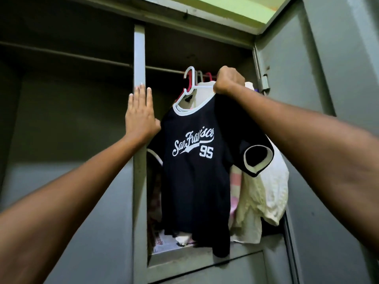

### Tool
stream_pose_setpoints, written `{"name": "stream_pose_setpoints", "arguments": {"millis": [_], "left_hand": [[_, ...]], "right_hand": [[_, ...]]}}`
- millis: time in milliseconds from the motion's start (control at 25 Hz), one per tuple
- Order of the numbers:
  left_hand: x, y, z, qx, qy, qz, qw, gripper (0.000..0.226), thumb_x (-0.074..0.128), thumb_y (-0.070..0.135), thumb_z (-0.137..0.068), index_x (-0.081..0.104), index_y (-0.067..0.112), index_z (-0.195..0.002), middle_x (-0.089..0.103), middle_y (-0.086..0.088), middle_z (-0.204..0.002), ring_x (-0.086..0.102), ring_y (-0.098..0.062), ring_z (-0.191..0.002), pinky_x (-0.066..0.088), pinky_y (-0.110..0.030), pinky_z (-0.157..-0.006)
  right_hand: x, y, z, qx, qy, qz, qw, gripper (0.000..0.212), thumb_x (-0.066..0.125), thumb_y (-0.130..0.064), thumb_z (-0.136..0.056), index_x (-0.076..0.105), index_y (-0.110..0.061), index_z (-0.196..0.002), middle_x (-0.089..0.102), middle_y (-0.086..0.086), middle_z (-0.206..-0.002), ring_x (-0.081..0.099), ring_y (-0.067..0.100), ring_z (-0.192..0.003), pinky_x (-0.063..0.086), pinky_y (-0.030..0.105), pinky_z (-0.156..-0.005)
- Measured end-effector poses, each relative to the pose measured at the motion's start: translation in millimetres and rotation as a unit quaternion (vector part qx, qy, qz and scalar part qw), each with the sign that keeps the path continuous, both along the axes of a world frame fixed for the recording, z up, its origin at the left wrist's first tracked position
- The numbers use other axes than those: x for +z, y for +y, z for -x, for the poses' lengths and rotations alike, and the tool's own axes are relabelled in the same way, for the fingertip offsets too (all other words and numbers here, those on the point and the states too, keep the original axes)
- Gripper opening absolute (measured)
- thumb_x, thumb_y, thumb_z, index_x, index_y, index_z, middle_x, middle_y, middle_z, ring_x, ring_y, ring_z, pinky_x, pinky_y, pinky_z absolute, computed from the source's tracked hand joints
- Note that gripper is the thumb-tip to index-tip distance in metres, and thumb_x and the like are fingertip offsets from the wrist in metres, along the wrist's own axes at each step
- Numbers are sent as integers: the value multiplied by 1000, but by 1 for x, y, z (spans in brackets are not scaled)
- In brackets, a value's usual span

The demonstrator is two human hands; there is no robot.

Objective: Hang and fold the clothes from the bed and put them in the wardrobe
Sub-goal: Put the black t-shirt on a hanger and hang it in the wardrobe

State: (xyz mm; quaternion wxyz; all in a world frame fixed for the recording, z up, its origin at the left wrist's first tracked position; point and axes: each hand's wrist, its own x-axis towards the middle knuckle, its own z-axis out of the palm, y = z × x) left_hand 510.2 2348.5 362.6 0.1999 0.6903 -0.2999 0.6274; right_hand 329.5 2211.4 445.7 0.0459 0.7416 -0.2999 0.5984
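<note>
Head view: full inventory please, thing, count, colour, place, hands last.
T-shirt: one, navy with white trim and white "San Francisco 95" print, on a hanger at the right wardrobe opening.
White hanger: one, carries the T-shirt, hook at the rail.
Other hangers: a few, red and pale, on the rail behind; exact count unclear.
Hung clothes: several, cream and pink-striped, behind the T-shirt.
Rail: one, dark, across the wardrobe top.
Wardrobe: one, grey metal, right door open.
Left hand: flat on the wardrobe's centre post.
Right hand: grips the white hanger's shoulder with the T-shirt.
</note>
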Motion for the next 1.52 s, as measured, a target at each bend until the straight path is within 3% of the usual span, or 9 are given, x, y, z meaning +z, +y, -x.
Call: {"name": "stream_pose_setpoints", "arguments": {"millis": [160, 400, 720, 1240, 1520], "left_hand": [[6, -1, -6, 18, -15, -1, 1000, 89, 50, 40, -88, -2, 5, -150, -6, -18, -157, -7, -28, -145, -3, -40, -118], [6, -4, -13, 13, -43, 14, 999, 96, 32, 69, -86, -2, 7, -150, -6, -17, -157, -7, -27, -146, -2, -41, -119], [6, -5, -13, 43, -47, 8, 998, 90, 31, 68, -87, 1, 12, -151, -10, -17, -157, -10, -27, -145, -4, -41, -119], [7, -4, -15, 70, -40, 2, 997, 87, 33, 67, -88, 4, 14, -151, -12, -15, -157, -13, -26, -145, -4, -40, -117], [7, -4, -11, 101, -25, -12, 995, 85, 39, 58, -90, 2, 13, -151, -14, -17, -156, -13, -28, -144, -3, -41, -117]], "right_hand": [[11, 6, -41, 0, -10, 14, 1000, 24, 49, 1, -89, 61, -7, -108, 62, 10, -115, 59, 27, -107, 40, 30, -71], [33, -8, -87, 4, -34, 21, 999, 27, 50, 4, -89, 61, -8, -111, 62, 9, -117, 59, 25, -109, 40, 29, -71], [64, -18, -112, 31, -54, 42, 997, 25, 47, -2, -94, 60, -6, -114, 60, 10, -120, 57, 25, -112, 41, 29, -77], [61, -34, -111, 49, -52, 6, 997, 30, 45, 1, -93, 58, -4, -119, 57, 11, -125, 55, 26, -117, 45, 30, -88], [46, -38, -98, 79, -18, 18, 997, 28, 56, -10, -91, 57, -3, -118, 55, 15, -124, 50, 29, -118, 44, 33, -90]]}}
